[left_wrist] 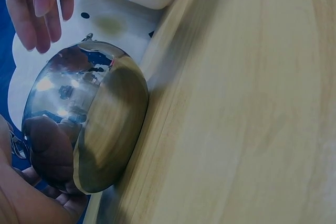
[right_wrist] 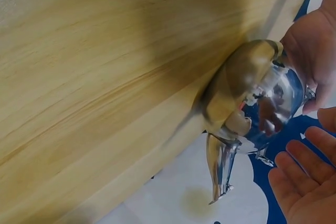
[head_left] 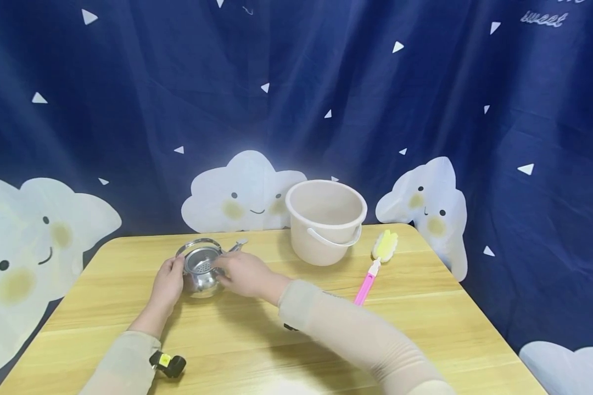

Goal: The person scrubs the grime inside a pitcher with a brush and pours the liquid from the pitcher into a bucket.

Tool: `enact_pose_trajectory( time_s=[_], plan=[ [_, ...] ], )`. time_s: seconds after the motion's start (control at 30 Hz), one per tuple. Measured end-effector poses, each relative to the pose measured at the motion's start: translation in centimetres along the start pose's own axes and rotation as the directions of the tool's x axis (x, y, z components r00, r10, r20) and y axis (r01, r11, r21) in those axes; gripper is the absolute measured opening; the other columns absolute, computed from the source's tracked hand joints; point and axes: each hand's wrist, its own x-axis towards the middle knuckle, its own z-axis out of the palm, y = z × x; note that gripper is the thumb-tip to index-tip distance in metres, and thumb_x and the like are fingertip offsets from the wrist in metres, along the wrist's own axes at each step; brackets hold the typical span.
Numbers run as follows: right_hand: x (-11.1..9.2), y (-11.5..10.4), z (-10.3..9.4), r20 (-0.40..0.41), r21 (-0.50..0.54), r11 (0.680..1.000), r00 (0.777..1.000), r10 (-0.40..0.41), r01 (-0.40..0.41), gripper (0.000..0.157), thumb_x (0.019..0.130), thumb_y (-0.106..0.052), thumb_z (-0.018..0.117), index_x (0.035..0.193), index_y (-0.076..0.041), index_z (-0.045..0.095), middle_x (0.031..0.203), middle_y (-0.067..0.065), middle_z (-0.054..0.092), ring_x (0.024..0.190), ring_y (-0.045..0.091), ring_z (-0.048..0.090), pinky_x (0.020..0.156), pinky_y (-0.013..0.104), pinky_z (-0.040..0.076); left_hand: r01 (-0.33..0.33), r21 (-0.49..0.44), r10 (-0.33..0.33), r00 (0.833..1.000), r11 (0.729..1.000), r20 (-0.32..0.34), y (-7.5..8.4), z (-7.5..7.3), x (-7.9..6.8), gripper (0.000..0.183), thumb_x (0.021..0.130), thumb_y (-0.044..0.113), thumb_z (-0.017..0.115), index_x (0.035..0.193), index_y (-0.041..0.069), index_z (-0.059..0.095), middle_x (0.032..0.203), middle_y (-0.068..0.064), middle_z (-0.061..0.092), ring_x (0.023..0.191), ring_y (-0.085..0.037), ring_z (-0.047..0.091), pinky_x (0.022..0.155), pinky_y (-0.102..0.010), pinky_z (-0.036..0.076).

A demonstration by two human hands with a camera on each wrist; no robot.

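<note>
A shiny steel teapot (head_left: 203,285) stands on the table, its lidless mouth showing a perforated strainer (head_left: 203,266) inside. Its arched handle (head_left: 197,241) is raised, and the spout (head_left: 238,245) points away to the right. My left hand (head_left: 168,282) grips the teapot's left side, the fingers curling around the polished body in the left wrist view. By the opening's right edge is my right hand (head_left: 249,274). In the right wrist view this right hand (right_wrist: 310,179) has its fingers extended and loosely spread, with nothing held, beside the teapot (right_wrist: 252,95).
A beige bucket (head_left: 321,247) with a white bail handle stands at the table's back, right of the teapot. Farther right lies a brush (head_left: 368,284) with a pink handle and yellow sponge head. Behind the wooden table (head_left: 227,340) hangs a blue cloud-patterned curtain (head_left: 296,99).
</note>
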Motion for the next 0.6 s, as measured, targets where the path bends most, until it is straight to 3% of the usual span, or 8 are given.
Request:
enact_pose_trajectory(
  time_s=[0.6],
  plan=[
    [1.0, -0.7, 1.4, 0.025, -0.069, 0.998, 1.0, 0.014, -0.012, 0.035, 0.097, -0.025, 0.065, 0.131, -0.017, 0.064, 0.132, -0.003, 0.065, 0.122, 0.01, 0.06, 0.108, 0.02, 0.041, 0.005, -0.006, -0.005, 1.0, 1.0, 0.004, -0.2, -0.1, 0.0, 0.075, 0.106, 0.052, 0.021, 0.151, -0.007, 0.027, 0.155, -0.032, 0.028, 0.147, -0.049, 0.019, 0.12, -0.06, 0.015]
  ],
)
